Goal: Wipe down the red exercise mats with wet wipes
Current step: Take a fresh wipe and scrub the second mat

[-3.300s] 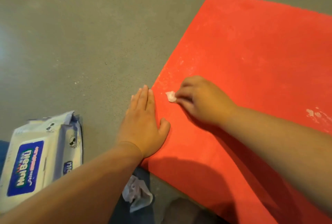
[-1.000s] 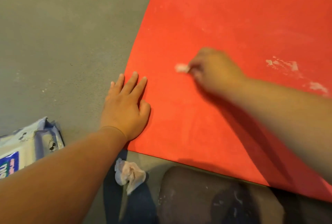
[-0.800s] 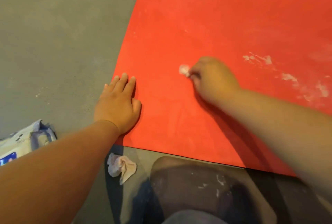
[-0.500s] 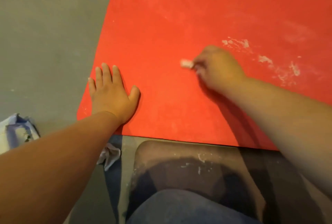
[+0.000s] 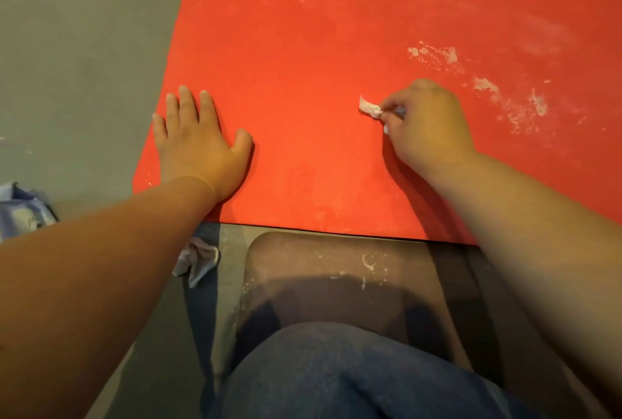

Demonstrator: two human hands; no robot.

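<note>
A red exercise mat (image 5: 336, 31) lies flat on the grey floor and fills the upper right of the view. White smudges (image 5: 488, 85) streak its surface to the right. My left hand (image 5: 198, 142) rests flat on the mat near its near-left corner, fingers straight. My right hand (image 5: 427, 126) pinches a small crumpled wet wipe (image 5: 369, 108) against the mat, just left of the smudges.
A crumpled used wipe (image 5: 198, 258) lies on the floor below the mat's near edge. The corner of the wet-wipe pack (image 5: 20, 213) shows at the far left. My denim-clad knee (image 5: 353, 371) and a dusty dark pad (image 5: 336, 270) sit at the bottom.
The view has swung right, so the pack slid to the left edge. My left hand moved from the mat's side edge onto its corner. My right hand with the wipe shifted right, toward the smudges.
</note>
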